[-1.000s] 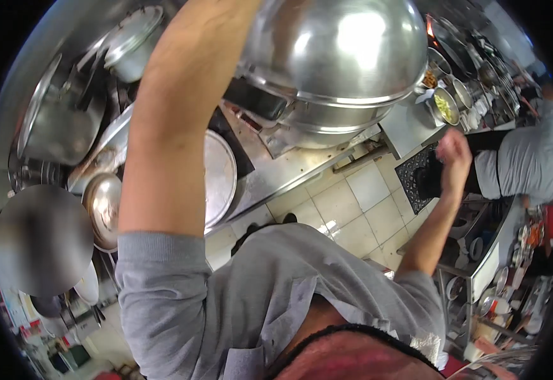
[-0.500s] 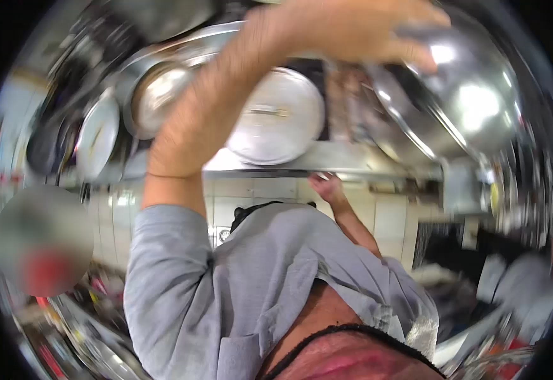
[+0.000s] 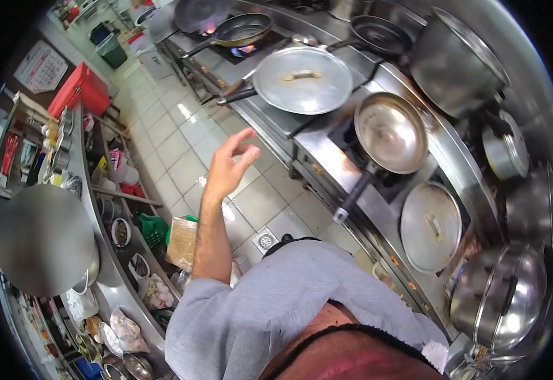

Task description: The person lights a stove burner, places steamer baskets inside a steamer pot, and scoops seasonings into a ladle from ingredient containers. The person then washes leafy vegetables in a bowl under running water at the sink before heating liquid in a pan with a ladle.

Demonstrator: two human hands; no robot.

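My left hand [image 3: 232, 163] is raised over the tiled floor, with its thumb and fingers apart and nothing in them. The nearest cookware is a pan under a flat metal lid [image 3: 302, 88] on the stove, up and to the right of the hand, without contact. To the right of that pan, a steel frying pan [image 3: 390, 132] rests on the stove with its dark handle pointing toward the floor side. Below it lies another round lid [image 3: 431, 229]. My right hand is out of view.
A large domed steel pot [image 3: 501, 297] stands at the lower right, and a tall pot [image 3: 459, 63] at the upper right. Flame shows beneath a dark pan [image 3: 241, 28]. Along the left runs a steel counter [image 3: 121, 285] with shelves, near a cardboard box [image 3: 182, 243].
The view has swung from the domed pot along the stove to the aisle and left shelves. My left hand has come down from over the stove. My right hand has left the view.
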